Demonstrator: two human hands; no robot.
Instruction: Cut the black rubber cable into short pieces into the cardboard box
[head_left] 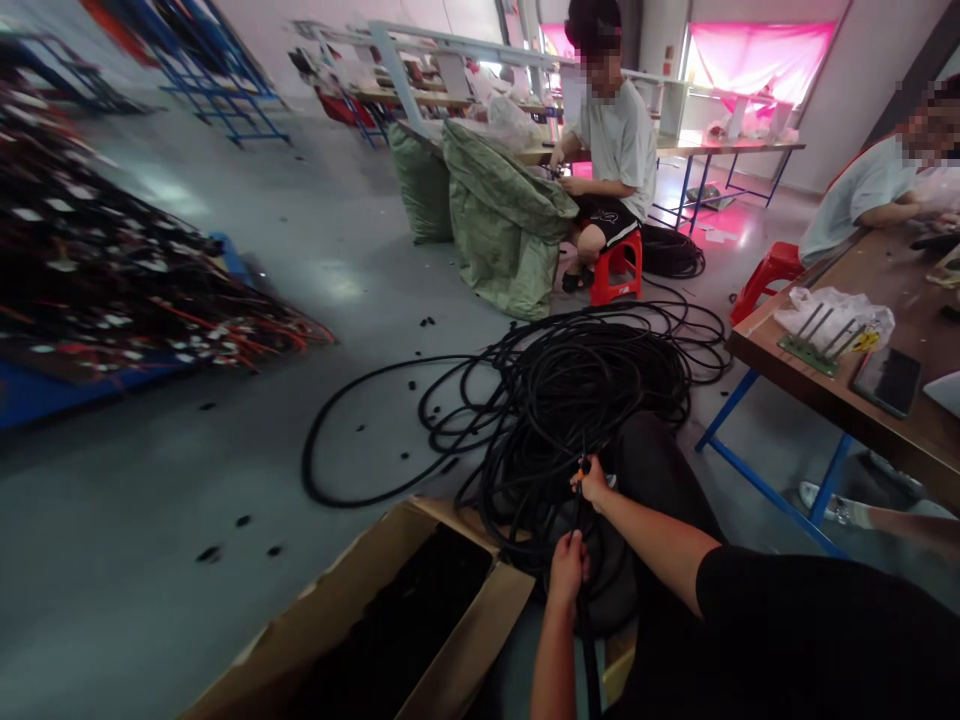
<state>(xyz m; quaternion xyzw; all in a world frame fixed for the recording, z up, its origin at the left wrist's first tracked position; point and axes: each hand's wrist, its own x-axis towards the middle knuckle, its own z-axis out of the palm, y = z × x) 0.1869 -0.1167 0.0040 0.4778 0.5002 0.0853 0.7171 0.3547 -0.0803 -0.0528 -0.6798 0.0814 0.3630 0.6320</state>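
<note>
My right hand [592,482] is closed on a small orange-and-black hand tool [583,467], which looks like pliers or cutters with a dark tip pointing away from me. Just nearer to me, my left hand [568,568] is wrapped round a length of black tubing or cable [589,650] that trails down past my lap. Whether the tool touches this length is too small to tell. In front of both hands lies a big tangled heap of the same black tubing [592,370], with loose loops spreading left and back across the floor.
An open cardboard box [322,605] with dark contents stands at my left. Small black pieces [210,553] dot the floor. A wire-harness pile [112,260] is far left. Green sacks [502,225] stand by a seated person [619,140]. On the right, a table [810,375] has another person beside it.
</note>
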